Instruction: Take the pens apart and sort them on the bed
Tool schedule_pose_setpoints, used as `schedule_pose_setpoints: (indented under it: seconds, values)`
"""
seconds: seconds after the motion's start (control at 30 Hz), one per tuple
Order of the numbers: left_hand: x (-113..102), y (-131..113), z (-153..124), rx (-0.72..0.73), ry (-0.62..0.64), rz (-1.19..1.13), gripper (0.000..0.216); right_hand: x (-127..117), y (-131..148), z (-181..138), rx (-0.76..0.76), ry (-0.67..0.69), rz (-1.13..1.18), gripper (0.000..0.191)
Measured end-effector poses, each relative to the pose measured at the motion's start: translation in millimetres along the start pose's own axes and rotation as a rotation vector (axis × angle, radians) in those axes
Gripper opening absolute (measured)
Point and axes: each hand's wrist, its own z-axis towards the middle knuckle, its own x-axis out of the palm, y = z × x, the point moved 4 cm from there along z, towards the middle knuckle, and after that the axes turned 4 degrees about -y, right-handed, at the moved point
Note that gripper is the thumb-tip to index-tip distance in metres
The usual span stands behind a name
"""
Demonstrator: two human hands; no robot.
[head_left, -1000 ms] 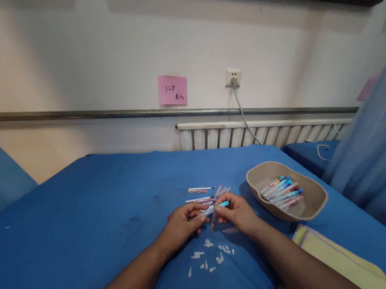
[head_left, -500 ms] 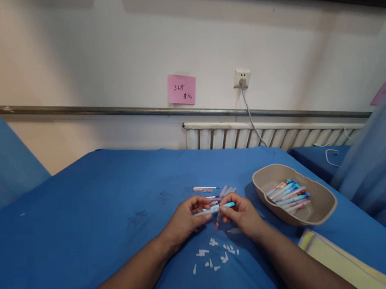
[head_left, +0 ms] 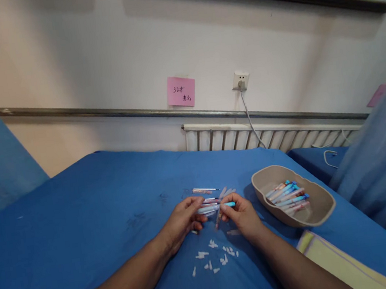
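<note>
My right hand [head_left: 239, 214] pinches a pen [head_left: 228, 204] with a bright light-blue end and a pale barrel pointing left. My left hand [head_left: 184, 216] is curled around the barrel's left end, thumb above and fingers below; the exact contact is partly hidden. Just behind the hands lie thin white pen refills [head_left: 205, 189] with dark tips, and pinkish printed barrels. Several clear, pale barrels [head_left: 225, 191] rest behind my right hand. A darker patterned piece [head_left: 218, 219] shows between the hands. Several small white cone-shaped pieces [head_left: 202, 254] are scattered on the blue cloth nearer to me.
A beige basin [head_left: 321, 215] holding several pens [head_left: 288, 196] stands to the right. In front of it lies a folded yellow cloth [head_left: 330, 256]. The blue-covered surface [head_left: 82, 225] reaches a wall with a radiator [head_left: 220, 138] and a plugged-in cable [head_left: 251, 122]. Blue curtains [head_left: 376, 158] hang at both sides.
My left hand has shifted slightly, its thumb now raised over the barrel and its lower fingers further down. My right hand keeps hold of the pen in nearly the same place.
</note>
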Motion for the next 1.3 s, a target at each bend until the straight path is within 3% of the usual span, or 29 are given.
schedule_pose_setpoints:
  seconds: [0.1, 0.37, 0.43, 0.5, 0.63, 0.73, 0.8, 0.9, 1.0, 1.13, 1.3]
  values:
    - [-2, 5, 3, -0.045, -0.014, 0.072, 0.035, 2, 0, -1, 0.005, 0.003, 0.026, 0.029]
    - [3, -7, -2, 0.202, -0.086, 0.162, 0.024, -2, 5, -2, -0.008, -0.032, -0.182, 0.026]
    - [4, -10, -4, 0.240, -0.085, 0.091, 0.033, -3, 7, -2, -0.012, -0.067, -0.195, 0.026]
    - [5, -9, -4, 0.183, -0.068, 0.012, 0.042, -3, 8, -2, -0.009, -0.092, -0.181, 0.028]
    - [5, 2, -3, -0.041, -0.003, 0.057, 0.034, -1, 8, -3, -0.019, -0.089, -0.159, 0.029]
    - [2, 0, -2, 0.036, -0.012, 0.075, 0.026, -1, 7, -2, -0.018, -0.096, -0.159, 0.030]
    - [2, -4, -3, 0.097, 0.009, 0.013, 0.034, -2, 6, -2, -0.017, -0.100, -0.157, 0.031]
    - [2, 0, -1, 0.015, 0.033, -0.018, 0.036, -3, 5, -1, -0.024, -0.100, -0.165, 0.031]
    - [0, 5, 2, -0.058, 0.006, 0.100, 0.035, -3, 6, -1, -0.036, -0.102, -0.182, 0.032]
    - [1, 2, 2, 0.073, 0.018, 0.133, 0.028, -4, 6, -1, -0.046, -0.104, -0.194, 0.031]
    - [3, -3, -1, 0.098, 0.062, 0.180, 0.041, -9, 5, 3, -0.056, -0.095, -0.239, 0.027]
